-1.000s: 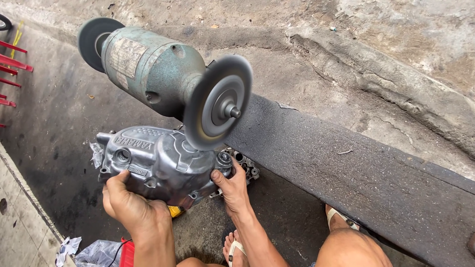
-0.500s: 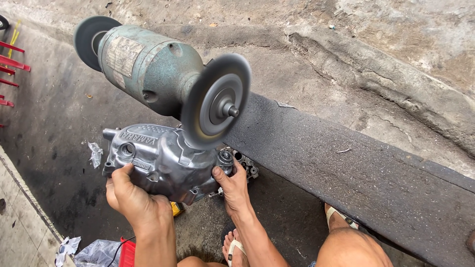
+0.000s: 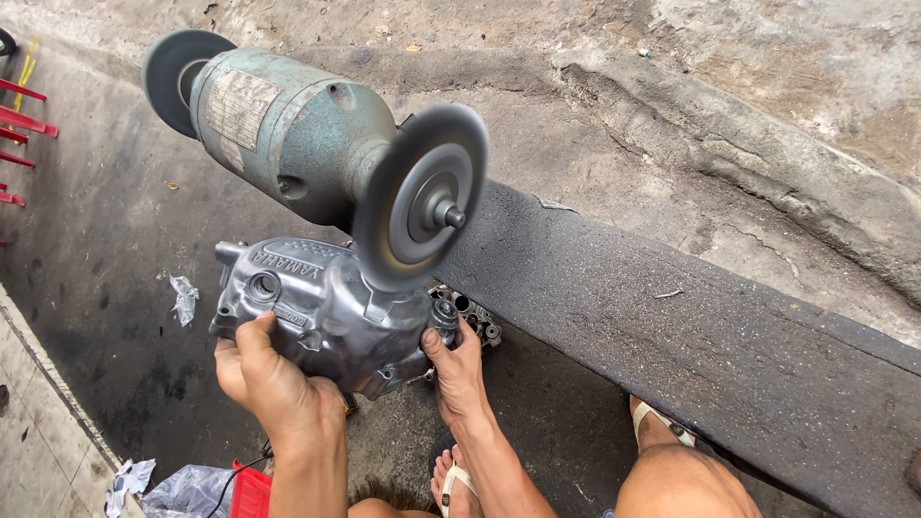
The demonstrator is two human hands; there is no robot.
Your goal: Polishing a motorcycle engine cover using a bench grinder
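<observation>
A grey cast-metal engine cover (image 3: 321, 312) is held up under the near wheel (image 3: 422, 197) of a green bench grinder (image 3: 278, 129); the wheel looks blurred from spinning and meets the cover's upper right edge. My left hand (image 3: 269, 379) grips the cover's lower left side, thumb on its face. At the cover's lower right end my right hand (image 3: 459, 369) grips it, next to a small toothed part (image 3: 470, 315). A second dark wheel (image 3: 177, 77) sits on the grinder's far end.
A long black-stained plank or ledge (image 3: 691, 336) runs diagonally to the right. My sandalled feet (image 3: 451, 480) and a knee (image 3: 686, 480) are below. Crumpled plastic (image 3: 182, 297), a red object (image 3: 251, 489) and a red rack (image 3: 19, 134) lie on the dirty concrete floor.
The cover has shifted right under the wheel, and my left hand has moved right with it. The right hand keeps its grip.
</observation>
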